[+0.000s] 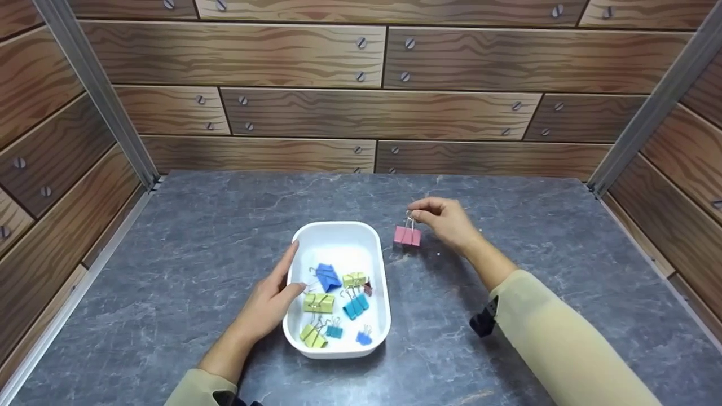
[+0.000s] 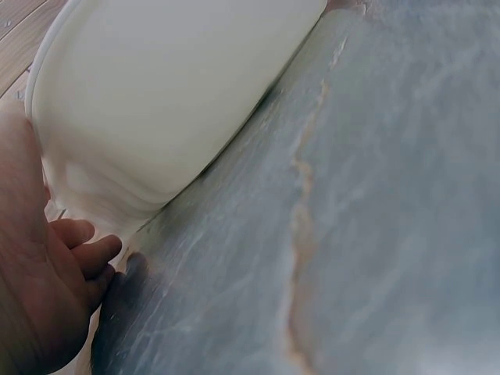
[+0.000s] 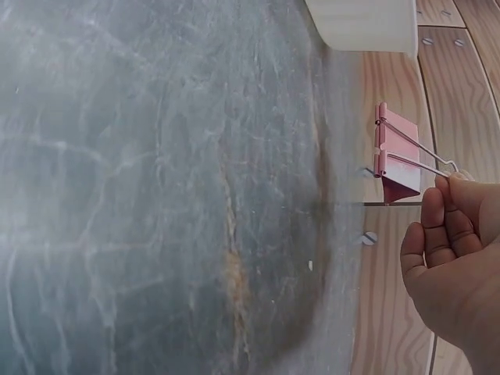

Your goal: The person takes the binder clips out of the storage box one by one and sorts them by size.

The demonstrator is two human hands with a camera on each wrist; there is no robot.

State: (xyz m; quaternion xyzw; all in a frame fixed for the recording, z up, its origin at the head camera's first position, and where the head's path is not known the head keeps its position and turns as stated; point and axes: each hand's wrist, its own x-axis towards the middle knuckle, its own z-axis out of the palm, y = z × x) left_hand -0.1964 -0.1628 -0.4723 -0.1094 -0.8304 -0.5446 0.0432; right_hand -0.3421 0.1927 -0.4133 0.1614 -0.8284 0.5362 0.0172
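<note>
My right hand (image 1: 448, 223) pinches the wire handles of a pink binder clip (image 1: 407, 237) between thumb and fingertips, to the right of a white plastic tub (image 1: 341, 242). In the right wrist view the pink clip (image 3: 402, 143) hangs from the fingertips, its body pointing away from the hand. My left hand (image 1: 269, 304) holds the tub by its left side, thumb over the rim and fingers along the outside wall. Inside the tub lie several binder clips, among them a large blue one (image 1: 328, 277), a yellow-green one (image 1: 319, 303) and a teal one (image 1: 356, 307).
The tub stands on a dark marbled tabletop (image 1: 197, 248). Wood-patterned panels (image 1: 304, 113) rise at the back and both sides, with grey metal posts (image 1: 101, 84) at the corners. Small white specks lie on the table near my right hand.
</note>
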